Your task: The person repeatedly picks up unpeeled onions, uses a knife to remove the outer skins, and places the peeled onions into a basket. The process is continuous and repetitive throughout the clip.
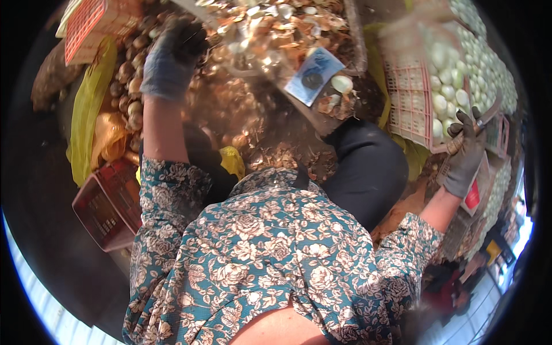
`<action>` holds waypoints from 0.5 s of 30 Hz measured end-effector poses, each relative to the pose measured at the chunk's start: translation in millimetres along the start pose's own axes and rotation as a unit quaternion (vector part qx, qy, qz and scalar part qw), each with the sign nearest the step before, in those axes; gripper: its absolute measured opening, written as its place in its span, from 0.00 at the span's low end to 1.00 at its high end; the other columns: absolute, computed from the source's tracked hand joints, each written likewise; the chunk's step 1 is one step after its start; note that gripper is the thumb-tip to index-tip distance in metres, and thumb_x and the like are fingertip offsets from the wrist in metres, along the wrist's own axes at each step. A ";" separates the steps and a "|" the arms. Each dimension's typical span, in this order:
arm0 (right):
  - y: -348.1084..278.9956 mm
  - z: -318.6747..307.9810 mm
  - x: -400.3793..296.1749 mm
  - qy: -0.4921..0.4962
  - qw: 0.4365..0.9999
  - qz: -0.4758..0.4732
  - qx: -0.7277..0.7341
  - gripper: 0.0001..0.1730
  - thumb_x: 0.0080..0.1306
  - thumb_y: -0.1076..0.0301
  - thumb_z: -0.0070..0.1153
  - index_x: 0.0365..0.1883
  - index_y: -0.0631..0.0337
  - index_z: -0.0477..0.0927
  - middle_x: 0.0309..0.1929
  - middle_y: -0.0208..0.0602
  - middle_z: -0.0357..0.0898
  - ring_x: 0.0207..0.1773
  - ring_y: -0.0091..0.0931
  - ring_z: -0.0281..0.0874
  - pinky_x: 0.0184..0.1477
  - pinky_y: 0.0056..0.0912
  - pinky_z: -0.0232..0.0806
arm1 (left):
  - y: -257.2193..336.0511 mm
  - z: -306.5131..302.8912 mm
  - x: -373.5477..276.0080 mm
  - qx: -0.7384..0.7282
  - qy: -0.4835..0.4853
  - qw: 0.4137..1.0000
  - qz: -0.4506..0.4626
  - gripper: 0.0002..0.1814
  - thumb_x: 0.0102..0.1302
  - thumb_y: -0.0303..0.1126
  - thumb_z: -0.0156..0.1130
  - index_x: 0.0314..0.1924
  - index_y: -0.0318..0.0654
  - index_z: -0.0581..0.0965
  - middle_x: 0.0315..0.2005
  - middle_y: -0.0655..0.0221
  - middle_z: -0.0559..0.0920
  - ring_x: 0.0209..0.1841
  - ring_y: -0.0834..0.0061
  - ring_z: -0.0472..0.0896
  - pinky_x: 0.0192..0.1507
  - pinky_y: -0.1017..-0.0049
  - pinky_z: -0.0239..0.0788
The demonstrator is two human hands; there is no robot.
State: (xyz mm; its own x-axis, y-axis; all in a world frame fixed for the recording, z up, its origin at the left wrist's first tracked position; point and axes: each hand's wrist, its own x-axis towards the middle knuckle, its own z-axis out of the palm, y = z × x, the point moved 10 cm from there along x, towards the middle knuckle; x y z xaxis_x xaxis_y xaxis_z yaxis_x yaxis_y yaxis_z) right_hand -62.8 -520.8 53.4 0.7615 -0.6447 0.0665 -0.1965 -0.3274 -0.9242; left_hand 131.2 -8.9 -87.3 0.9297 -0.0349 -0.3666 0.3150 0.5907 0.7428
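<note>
My left hand (183,47), in a dark-palmed glove with a blue-grey cuff, is beside a pile of unpeeled onions (129,86) at upper left. Blur and its dark colour hide whether its fingers grasp anything. My right hand (465,153), in a grey glove, holds a knife with a curved blade (492,108), pointing up and away. That hand is beside the near corner of a pink plastic crate (409,99). Peeled white onions (448,92) lie inside the crate.
Onion skins and scraps (284,26) fill the far middle. A blue printed packet (315,76) lies near a cut onion (342,84). A red crate (108,205) and yellow mesh bag (90,116) are at left. More peeled onions (496,73) spread right; people (453,284) are at lower right.
</note>
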 end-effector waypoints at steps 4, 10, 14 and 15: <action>-75.1 163.5 -77.6 -0.293 0.956 0.024 -0.019 0.23 0.64 0.70 0.50 0.58 0.60 0.65 0.34 0.27 0.71 0.27 0.12 0.66 0.26 0.10 0.57 | 33.8 -19.9 -24.0 -0.065 0.022 0.996 0.055 0.14 0.63 0.41 0.53 0.40 0.38 0.76 0.36 0.61 0.80 0.40 0.62 0.77 0.45 0.61 0.69; -35.8 348.4 -204.0 -0.588 0.777 -0.107 -0.199 0.26 0.56 0.61 0.53 0.49 0.66 0.65 0.35 0.56 0.75 0.42 0.48 0.72 0.43 0.45 0.63 | 72.2 -50.2 -47.1 -0.101 0.040 0.991 0.079 0.14 0.63 0.39 0.53 0.42 0.38 0.76 0.35 0.60 0.80 0.40 0.61 0.78 0.45 0.60 0.69; 55.7 426.1 -217.9 -0.582 0.774 -0.043 -0.248 0.19 0.59 0.61 0.48 0.42 0.68 0.66 0.36 0.59 0.74 0.44 0.49 0.71 0.44 0.45 0.64 | 99.6 -71.4 -57.0 -0.114 0.008 0.989 0.091 0.16 0.62 0.40 0.55 0.43 0.36 0.76 0.37 0.59 0.80 0.41 0.61 0.78 0.45 0.61 0.69; 84.3 435.8 -217.2 -0.574 0.779 0.008 -0.251 0.19 0.59 0.62 0.48 0.43 0.68 0.66 0.37 0.59 0.74 0.44 0.49 0.72 0.45 0.44 0.65 | 101.2 -76.2 -59.2 -0.119 0.009 0.987 0.106 0.17 0.62 0.41 0.55 0.44 0.36 0.75 0.38 0.59 0.80 0.42 0.60 0.78 0.46 0.62 0.69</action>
State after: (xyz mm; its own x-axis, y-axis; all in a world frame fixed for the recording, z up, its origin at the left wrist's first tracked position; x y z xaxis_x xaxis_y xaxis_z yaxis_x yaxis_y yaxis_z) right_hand 24.4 -107.3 -202.8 0.7509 0.2978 -0.5895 -0.2086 -0.7399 -0.6395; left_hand 93.5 114.4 -33.1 0.9658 0.1234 -0.2281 0.0576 0.7554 0.6527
